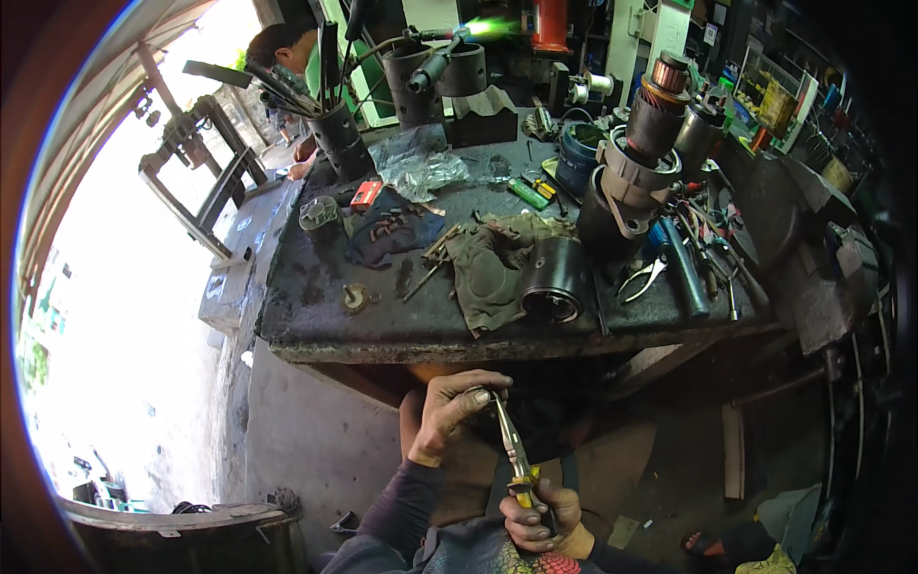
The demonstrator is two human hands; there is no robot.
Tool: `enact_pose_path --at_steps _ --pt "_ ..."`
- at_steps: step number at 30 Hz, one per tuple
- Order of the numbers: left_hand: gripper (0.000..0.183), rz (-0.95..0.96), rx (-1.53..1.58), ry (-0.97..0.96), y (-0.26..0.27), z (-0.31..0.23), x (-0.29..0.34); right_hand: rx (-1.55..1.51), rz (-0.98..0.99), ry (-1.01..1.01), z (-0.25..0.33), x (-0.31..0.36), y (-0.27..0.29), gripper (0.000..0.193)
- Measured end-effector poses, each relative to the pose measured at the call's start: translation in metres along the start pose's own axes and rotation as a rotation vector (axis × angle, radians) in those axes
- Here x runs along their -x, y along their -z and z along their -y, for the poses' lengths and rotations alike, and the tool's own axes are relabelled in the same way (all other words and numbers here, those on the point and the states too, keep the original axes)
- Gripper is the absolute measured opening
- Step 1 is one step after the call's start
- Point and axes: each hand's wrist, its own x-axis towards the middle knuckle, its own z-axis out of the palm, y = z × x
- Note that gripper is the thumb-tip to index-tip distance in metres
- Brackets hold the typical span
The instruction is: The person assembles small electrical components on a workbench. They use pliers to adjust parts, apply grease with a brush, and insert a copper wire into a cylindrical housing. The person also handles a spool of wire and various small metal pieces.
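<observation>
In front of the bench, over my lap, my right hand (545,521) is wrapped round the yellow-and-black handles of long needle-nose pliers (513,442). Their jaws point up and away from me, toward my left hand (453,411). The fingertips of that hand are pinched together right at the plier tips. Something small and dark seems to be between them, too small to make out. Beyond my hands, a dark metal cylinder (555,277) lies on a grey-green rag (483,268) near the front edge of the workbench (430,346).
Slip-joint pliers (643,279) and several hand tools lie at the bench's right, beside a copper-wound motor armature (660,110) in a housing. A torch (432,69) burns with a green flame at the back. A person (287,53) is at the far left; a sandalled foot (703,543) shows lower right.
</observation>
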Motion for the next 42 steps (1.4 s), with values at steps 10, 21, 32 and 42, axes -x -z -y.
enact_pose_path --at_steps 10,21,32,42 --pt "0.069 -0.156 -0.04 -0.256 0.023 -0.063 0.022 1.191 -0.606 0.228 0.033 0.042 -0.12 0.026" --pt "0.074 -0.108 0.267 -0.24 -0.018 -0.037 0.017 2.021 -0.393 0.499 -0.017 -0.026 -0.095 0.015" --pt "0.075 -0.2 0.252 -0.255 -0.022 -0.029 0.011 1.835 -0.486 0.494 -0.013 -0.038 -0.091 0.016" --pt "0.076 -0.093 0.267 -0.28 -0.023 -0.037 -0.001 0.621 -0.223 -0.149 0.001 -0.013 -0.095 0.033"
